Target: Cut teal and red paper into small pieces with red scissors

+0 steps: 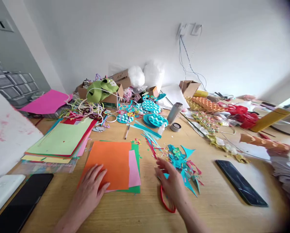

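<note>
My left hand (93,181) lies with fingers spread on an orange sheet of paper (113,161). Under that sheet, the edges of a pink sheet (134,171) and a green sheet (136,189) stick out on the right. My right hand (170,179) hovers low over a pair of scissors, whose red handle loop (162,197) shows below the palm; the rest is mostly covered. Its fingers are half curled, with thumb and forefinger apart. Close to the fingertips lie red paper strips (150,147). Blue paper scraps (177,158) are heaped just right of this hand.
Stacked coloured paper (64,139) and a black phone (26,200) are at left; another phone (240,183) lies at right. A metal flask (175,112), its lid (175,127), a glue bottle (161,129) and a pen (127,132) stand or lie behind. Another person's sleeve (284,171) enters at right.
</note>
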A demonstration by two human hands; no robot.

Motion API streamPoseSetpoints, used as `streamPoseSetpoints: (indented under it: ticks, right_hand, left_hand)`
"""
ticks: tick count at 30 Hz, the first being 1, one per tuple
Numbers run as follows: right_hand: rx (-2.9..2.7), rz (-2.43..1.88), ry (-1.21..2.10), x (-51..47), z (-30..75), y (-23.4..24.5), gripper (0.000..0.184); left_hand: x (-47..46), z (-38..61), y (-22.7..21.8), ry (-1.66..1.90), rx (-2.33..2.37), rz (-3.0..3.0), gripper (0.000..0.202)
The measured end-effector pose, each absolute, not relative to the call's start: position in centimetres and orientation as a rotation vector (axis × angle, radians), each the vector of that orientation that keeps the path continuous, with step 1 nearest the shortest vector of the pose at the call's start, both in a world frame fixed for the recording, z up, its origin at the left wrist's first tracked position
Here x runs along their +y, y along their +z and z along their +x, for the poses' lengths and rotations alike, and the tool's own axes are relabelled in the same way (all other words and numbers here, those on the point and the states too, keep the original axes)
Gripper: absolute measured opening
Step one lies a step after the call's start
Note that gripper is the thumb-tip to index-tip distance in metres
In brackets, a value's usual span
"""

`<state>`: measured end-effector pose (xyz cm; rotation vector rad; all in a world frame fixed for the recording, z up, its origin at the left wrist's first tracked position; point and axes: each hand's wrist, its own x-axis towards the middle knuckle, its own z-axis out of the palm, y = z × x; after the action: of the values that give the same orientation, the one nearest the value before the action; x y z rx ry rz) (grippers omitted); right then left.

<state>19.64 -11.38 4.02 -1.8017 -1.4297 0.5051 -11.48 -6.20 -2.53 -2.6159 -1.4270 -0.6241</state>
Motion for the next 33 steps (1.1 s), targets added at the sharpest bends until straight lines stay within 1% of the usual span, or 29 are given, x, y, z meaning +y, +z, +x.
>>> streamPoseSetpoints:
  ticks: [4,6,7,10,14,18,22,23,27,28,29,31,32,33]
  right_hand:
    - [-1.335,-2.069,0.265,-11.1,28.3,4.5,0.036]
    - [-1.462,-2.331,0.129,-9.9,32.4,4.4,0.036]
    - [-1.487,-2.379,0.101,-9.2,34.0,4.2,0.035]
    - [-1.583,-2.434,0.063,-7.2,37.1,3.2,0.036]
    - [-1.619,-2.539,0.053,-6.1,38.5,1.5,0.039]
    - [-1.614,-2.622,0.043,-5.9,39.4,1.2,0.040]
    - [-1.659,-2.612,0.045,-5.7,40.1,1.8,0.034]
    - [-1.662,-2.606,0.040,-5.6,40.1,1.9,0.036]
    - [-1.647,-2.567,-0.026,-6.2,38.8,2.7,0.053]
    - [-1.666,-2.533,-0.030,-6.5,38.1,3.0,0.051]
    - [-1.710,-2.474,-0.019,-7.0,37.4,3.3,0.046]
    - [-1.814,-2.220,0.117,-8.2,35.6,4.0,0.032]
    - [-1.851,-2.126,0.179,-8.8,34.8,4.3,0.027]
    - [-1.873,-2.063,0.173,-9.5,34.0,4.6,0.024]
  left_hand:
    - [-5.5,-10.7,-1.4,-0.681,-1.440,-2.608,0.049]
    - [-5.1,-9.9,-0.6,-0.711,-1.440,-2.618,0.048]
    - [-4.9,-9.4,-0.3,-0.728,-1.429,-2.624,0.048]
    - [-4.6,-7.8,0.5,-0.779,-1.368,-2.651,0.045]
    - [-4.5,-6.4,0.7,-0.808,-1.306,-2.689,0.041]
    - [-4.4,-5.9,0.5,-0.819,-1.306,-2.717,0.040]
    - [-4.2,-5.5,0.6,-0.829,-1.304,-2.764,0.037]
    - [-4.1,-5.5,0.7,-0.828,-1.302,-2.773,0.037]
    - [-4.1,-5.4,0.9,-0.836,-1.310,-2.783,0.038]
    - [-4.2,-5.4,0.9,-0.837,-1.312,-2.787,0.038]
    - [-4.2,-5.5,0.9,-0.835,-1.312,-2.792,0.037]
    - [-4.2,-5.4,0.8,-0.830,-1.303,-2.802,0.037]
    - [-4.3,-5.4,0.8,-0.828,-1.294,-2.807,0.036]
    - [-4.3,-5.3,0.8,-0.826,-1.283,-2.812,0.036]
